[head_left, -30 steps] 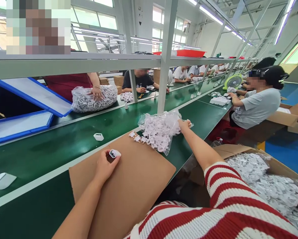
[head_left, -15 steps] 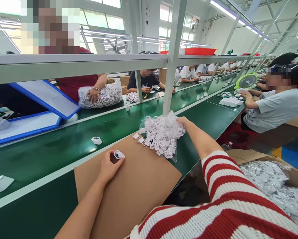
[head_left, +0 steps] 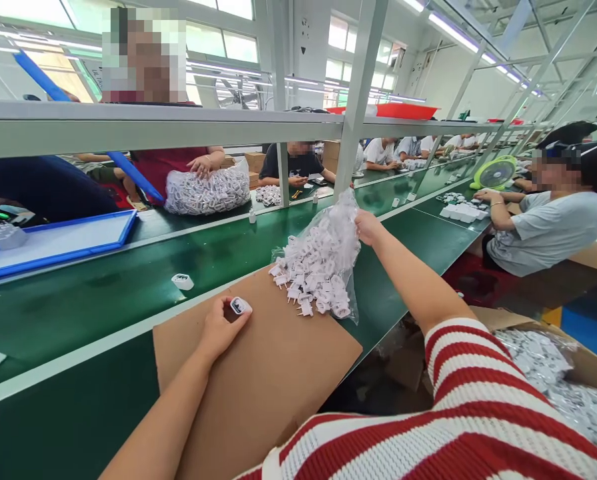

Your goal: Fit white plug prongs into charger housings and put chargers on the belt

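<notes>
My left hand [head_left: 222,327] is closed on a small white charger housing [head_left: 239,305], its open end facing up with dark parts inside. The wrist hovers over or rests on a flat cardboard sheet [head_left: 258,373]; I cannot tell which. With fingers pinched, my right hand [head_left: 367,229] grips the upper edge of a clear plastic bag [head_left: 347,212] and holds it raised. White plug pieces [head_left: 318,267] with metal pins fill the bag, and several lie at its mouth on the cardboard's far corner.
A green conveyor belt [head_left: 143,267] carries another white housing [head_left: 182,282]. A metal post [head_left: 361,87] rises behind the bag. At the lower right stands a carton [head_left: 591,363] of bagged white parts. Across the belt, a person's hand [head_left: 206,164] rests on a filled bag [head_left: 208,190].
My right hand has lifted the bag's edge, so the bag stands taller and plug pieces have slid toward the cardboard. My left hand still holds the housing. Across the belt, a blue-edged tray has moved up.
</notes>
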### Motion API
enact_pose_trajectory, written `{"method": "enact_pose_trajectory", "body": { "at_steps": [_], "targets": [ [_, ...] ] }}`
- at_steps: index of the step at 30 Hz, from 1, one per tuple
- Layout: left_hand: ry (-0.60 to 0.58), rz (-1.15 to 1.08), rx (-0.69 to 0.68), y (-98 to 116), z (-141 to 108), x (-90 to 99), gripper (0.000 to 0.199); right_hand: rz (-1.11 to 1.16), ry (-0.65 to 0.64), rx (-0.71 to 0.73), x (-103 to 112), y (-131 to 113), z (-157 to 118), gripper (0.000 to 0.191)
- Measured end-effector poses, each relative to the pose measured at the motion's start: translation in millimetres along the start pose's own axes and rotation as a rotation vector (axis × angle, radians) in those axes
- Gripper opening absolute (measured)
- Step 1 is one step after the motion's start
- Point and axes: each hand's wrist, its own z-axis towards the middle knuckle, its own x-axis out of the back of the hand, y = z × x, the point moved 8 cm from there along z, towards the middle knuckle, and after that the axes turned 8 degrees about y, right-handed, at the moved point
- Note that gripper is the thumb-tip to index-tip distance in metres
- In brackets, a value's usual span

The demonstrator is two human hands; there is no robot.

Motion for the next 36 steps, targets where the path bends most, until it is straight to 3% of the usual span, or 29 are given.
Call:
{"method": "enact_pose_trajectory", "body": {
  "at_steps": [4,7,10,16,18,23,25,30,32,36],
  "targets": [
    [-0.013,-0.010,-0.005,-1.0,-0.6,-1.2,0.058,0.107,-0.071,0.176,-17.1,-38.6,-7.4,0.030],
    [-0.017,-0.020,-0.023,0.6,-1.5,-0.6,0.057,0.081,-0.110,0.280,-34.3,-48.5,-16.5,0.036],
    [-0.020,-0.018,-0.039,1.7,-1.7,0.3,0.056,-0.019,-0.130,0.292,-48.0,-51.5,-20.9,0.037],
    [0.000,0.019,-0.046,1.1,-0.7,0.8,0.057,0.059,-0.256,0.481,-58.6,-95.1,-43.0,0.029],
    [-0.010,0.008,-0.047,1.2,-0.4,-0.9,0.057,0.081,-0.294,0.479,-64.3,-92.4,-54.4,0.029],
    [-0.010,0.017,-0.049,3.1,-0.3,-1.5,0.057,-0.045,-0.394,0.276,-90.6,-52.6,-69.6,0.030],
    [-0.010,0.009,-0.048,4.8,-1.1,-1.3,0.057,-0.044,-0.373,0.295,-91.3,-58.4,-67.4,0.027],
    [-0.010,-0.007,-0.043,5.3,-2.6,-2.4,0.057,0.139,-0.297,0.466,-66.2,-95.0,-67.6,0.021],
    [-0.005,-0.007,-0.047,3.7,-2.1,-3.2,0.057,0.148,-0.299,0.403,-57.2,-83.3,-73.5,0.024],
    [-0.006,-0.009,-0.056,1.2,-1.1,-4.9,0.058,0.074,-0.237,0.196,-34.3,-35.6,-79.1,0.029]
  ]
}}
